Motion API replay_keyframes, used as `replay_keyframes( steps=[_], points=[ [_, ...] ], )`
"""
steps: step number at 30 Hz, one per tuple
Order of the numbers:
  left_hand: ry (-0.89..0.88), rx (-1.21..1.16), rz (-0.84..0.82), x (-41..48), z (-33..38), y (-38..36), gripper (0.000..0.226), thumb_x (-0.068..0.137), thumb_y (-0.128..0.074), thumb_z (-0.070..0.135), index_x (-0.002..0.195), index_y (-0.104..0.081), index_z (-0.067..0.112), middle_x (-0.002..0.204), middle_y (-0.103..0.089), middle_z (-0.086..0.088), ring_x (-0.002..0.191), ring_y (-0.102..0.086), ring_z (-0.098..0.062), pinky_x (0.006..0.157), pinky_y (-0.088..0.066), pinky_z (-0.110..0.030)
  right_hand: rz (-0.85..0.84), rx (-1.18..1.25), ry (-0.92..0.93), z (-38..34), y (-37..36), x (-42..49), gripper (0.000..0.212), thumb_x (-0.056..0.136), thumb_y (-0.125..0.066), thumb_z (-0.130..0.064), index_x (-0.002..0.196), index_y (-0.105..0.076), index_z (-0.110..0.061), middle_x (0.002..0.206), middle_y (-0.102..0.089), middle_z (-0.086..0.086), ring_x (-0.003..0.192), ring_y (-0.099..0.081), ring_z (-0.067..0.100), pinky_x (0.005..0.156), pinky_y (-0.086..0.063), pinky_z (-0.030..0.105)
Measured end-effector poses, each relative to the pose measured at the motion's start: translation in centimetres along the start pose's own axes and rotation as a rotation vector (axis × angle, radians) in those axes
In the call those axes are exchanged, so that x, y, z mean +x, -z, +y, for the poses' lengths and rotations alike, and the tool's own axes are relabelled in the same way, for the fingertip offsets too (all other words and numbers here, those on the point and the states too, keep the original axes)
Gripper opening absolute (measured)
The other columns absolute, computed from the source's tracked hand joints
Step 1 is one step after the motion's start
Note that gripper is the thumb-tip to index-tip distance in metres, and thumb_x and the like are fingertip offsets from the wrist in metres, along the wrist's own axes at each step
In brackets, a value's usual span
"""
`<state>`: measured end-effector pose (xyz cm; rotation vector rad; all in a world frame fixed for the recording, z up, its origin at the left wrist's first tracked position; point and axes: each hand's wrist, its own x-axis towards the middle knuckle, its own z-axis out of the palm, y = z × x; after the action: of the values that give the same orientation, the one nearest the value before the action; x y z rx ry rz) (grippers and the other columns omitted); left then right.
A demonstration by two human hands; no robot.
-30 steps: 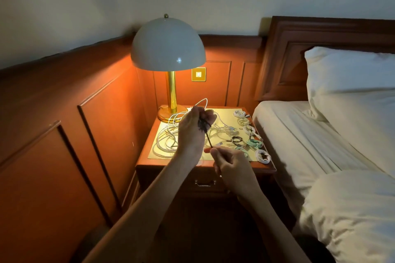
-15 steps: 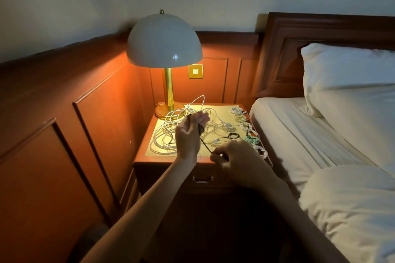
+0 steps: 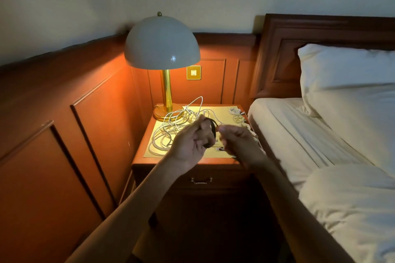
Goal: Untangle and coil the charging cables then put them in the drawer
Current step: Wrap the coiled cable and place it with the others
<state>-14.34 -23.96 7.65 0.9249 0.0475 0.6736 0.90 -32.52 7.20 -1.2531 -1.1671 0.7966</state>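
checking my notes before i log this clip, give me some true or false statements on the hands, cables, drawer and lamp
1. The left hand holds a loop of thin black cable. True.
2. The wooden nightstand drawer with the metal handle is pulled open. False: it is shut.
3. The brass lamp with the white dome shade is lit. True.
4. The tangled white cables lie on the bed. False: they lie on the yellow mat beside the lamp.
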Motion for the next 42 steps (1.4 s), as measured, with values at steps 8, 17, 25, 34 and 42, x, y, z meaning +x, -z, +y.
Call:
replay_keyframes(
  steps=[8,17,25,34,42],
  points=[
    [-0.262,0.187,0.528,2.9,-3.0,1.8,0.027,0.106,-0.043,0.023,0.103,-0.062,0.004,0.093,-0.073,-0.011,0.083,-0.072,-0.016,0.091,-0.056,-0.032,0.12,-0.46,-0.031,4.0,-5.2,-1.4,0.025,0.101,-0.055,-0.023,0.089,-0.076,-0.016,0.063,-0.061,0.007,0.051,-0.047,0.009,0.053,-0.037,0.026],
    [-0.419,1.569,-0.008,1.3,-2.9,4.5,0.028,0.106,-0.045,0.023,0.089,-0.061,0.008,0.068,-0.059,0.005,0.052,-0.056,-0.003,0.05,-0.049,-0.023,0.066,-0.998,0.09,-1.2,-0.2,-1.2,0.017,0.086,-0.077,-0.033,0.097,-0.076,-0.019,0.088,-0.072,-0.006,0.072,-0.063,0.004,0.071,-0.053,0.02],
    [0.06,0.738,-0.219,0.4,-0.5,1.1,0.039,0.101,-0.036,0.029,0.076,-0.052,0.004,0.051,-0.036,0.01,0.041,-0.032,-0.007,0.049,-0.049,-0.024,-0.073,-0.521,0.225,-2.1,1.8,-0.5,0.021,0.093,-0.063,-0.04,0.11,-0.074,-0.033,0.076,-0.074,-0.003,0.067,-0.067,0.011,0.064,-0.049,0.02],
    [0.037,0.385,0.149,0.5,-1.6,-1.2,0.041,0.104,-0.04,0.032,0.067,-0.049,0.017,0.046,-0.031,0.009,0.045,-0.031,-0.009,0.051,-0.039,-0.021,0.129,-0.062,0.104,-0.1,-1.7,-1.3,0.034,0.101,-0.048,-0.037,0.076,-0.072,-0.04,0.052,-0.036,0.005,0.043,-0.028,0.013,0.046,-0.023,0.029],
    [0.121,0.455,0.226,0.6,-1.4,-0.7,0.042,0.106,-0.039,0.028,0.065,-0.047,0.017,0.043,-0.035,0.01,0.044,-0.033,-0.01,0.054,-0.041,-0.023,0.239,-0.25,0.101,1.0,-2.2,-1.5,0.024,0.103,-0.051,-0.029,0.091,-0.072,-0.028,0.046,-0.054,-0.016,0.04,-0.044,0.001,0.044,-0.029,0.012]
  ],
)
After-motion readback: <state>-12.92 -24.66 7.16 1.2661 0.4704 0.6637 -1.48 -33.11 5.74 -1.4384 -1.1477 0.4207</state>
